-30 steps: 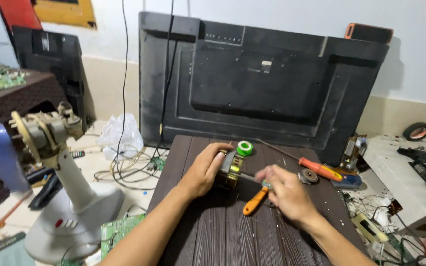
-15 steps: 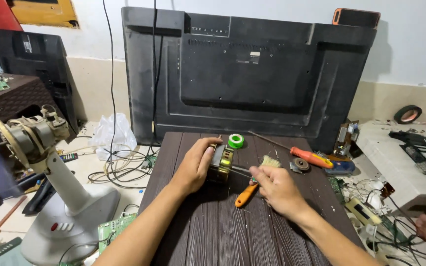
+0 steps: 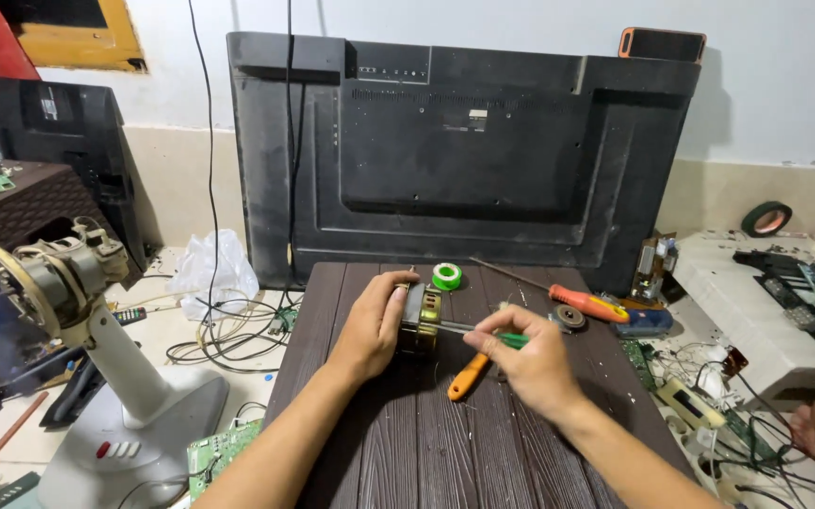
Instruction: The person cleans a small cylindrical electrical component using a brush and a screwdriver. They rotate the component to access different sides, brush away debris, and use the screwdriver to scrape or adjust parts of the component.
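My left hand (image 3: 370,325) grips a small electric motor (image 3: 421,319) with a metal core, standing on a dark brown slatted table (image 3: 426,443). My right hand (image 3: 525,363) holds a thin green-handled screwdriver (image 3: 483,332) whose shaft points left into the motor. An orange-handled screwdriver (image 3: 469,377) lies on the table just under my right hand.
A green roll of tape (image 3: 446,276), another orange screwdriver (image 3: 577,302) and a round metal part (image 3: 572,318) lie at the table's far end. A large black television back (image 3: 464,151) leans on the wall. A fan stand (image 3: 78,330) is at left, with cables and circuit boards on the floor.
The view has come closer to the table. My right hand now holds the green-handled screwdriver against the motor; the orange one lies beneath it. My left hand stays on the motor.
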